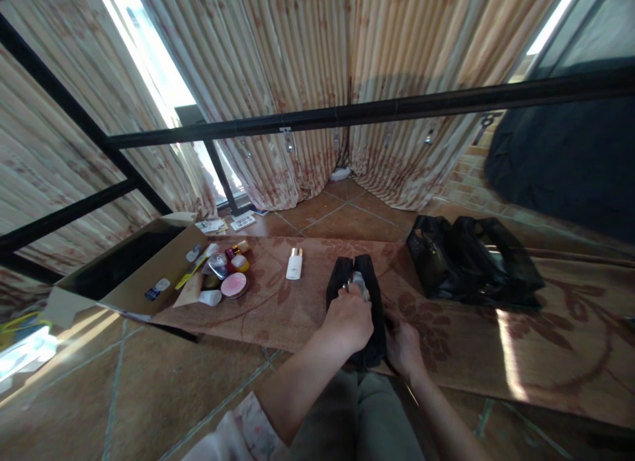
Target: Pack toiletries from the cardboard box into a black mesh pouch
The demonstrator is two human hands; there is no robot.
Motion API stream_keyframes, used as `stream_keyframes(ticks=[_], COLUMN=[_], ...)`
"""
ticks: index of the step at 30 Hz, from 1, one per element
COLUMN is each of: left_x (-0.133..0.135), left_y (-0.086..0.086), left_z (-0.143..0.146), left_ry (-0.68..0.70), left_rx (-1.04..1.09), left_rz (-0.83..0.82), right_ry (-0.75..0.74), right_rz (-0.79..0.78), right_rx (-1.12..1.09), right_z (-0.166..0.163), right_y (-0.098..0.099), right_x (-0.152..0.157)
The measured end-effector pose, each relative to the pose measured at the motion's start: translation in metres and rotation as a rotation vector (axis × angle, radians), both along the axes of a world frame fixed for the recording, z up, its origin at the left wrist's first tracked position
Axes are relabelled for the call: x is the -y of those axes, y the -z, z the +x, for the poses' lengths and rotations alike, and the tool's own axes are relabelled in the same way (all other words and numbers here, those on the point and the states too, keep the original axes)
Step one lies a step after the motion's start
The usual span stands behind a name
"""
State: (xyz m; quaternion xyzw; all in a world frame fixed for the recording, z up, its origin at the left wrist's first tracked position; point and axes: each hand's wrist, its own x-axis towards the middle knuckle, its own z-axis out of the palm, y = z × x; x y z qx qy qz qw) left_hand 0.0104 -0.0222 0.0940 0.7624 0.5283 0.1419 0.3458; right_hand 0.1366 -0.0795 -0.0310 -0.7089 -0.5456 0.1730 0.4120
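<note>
A black pouch point(368, 352) lies with its top open near the front edge of the cloth-covered bench, just before my knees. My left hand point(350, 319) is at the pouch's opening, its fingers closed around a small pale, glassy-looking item point(358, 284) whose kind I cannot make out. My right hand point(404, 348) grips the pouch's right side, with the fingertips partly hidden. A white bottle with a gold cap point(294, 265) lies on the cloth to the left of the pouch.
At the left sits an open cardboard box point(143, 276), beside several cosmetics, including a round pink compact point(234, 285) and a white tube point(210, 297). Shiny black bags point(441, 262) stand at the right. A dark metal rail point(317, 119) crosses before the curtains point(278, 57).
</note>
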Motion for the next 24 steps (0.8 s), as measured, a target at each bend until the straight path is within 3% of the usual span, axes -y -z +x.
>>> stream_keyframes(ticks=[5,10,13,16,24], left_x=[0.009,0.016,0.013,0.003,-0.051], left_y=[-0.004,-0.027,-0.029,-0.013,0.053], left_z=[-0.01,-0.037,-0.059,-0.08,-0.109], left_ry=[0.088,0.069,0.012,-0.121,-0.4], left_rx=[0.096,0.364,0.395,0.357,0.124], left_rz=[0.002,-0.017,0.029,0.097,0.16], right_ry=[0.022,0.017,0.013,0.017,0.038], right_rz=[-0.003,0.02,0.037,0.026,0.083], right_rx=[-0.022,-0.043,-0.052,-0.039,-0.033], right_z=[0.0,-0.001,-0.001,0.0,0.002], right_y=[0.002,0.001,0.001,0.002,0.003], right_x=[0.0,0.001,0.002,0.002,0.002])
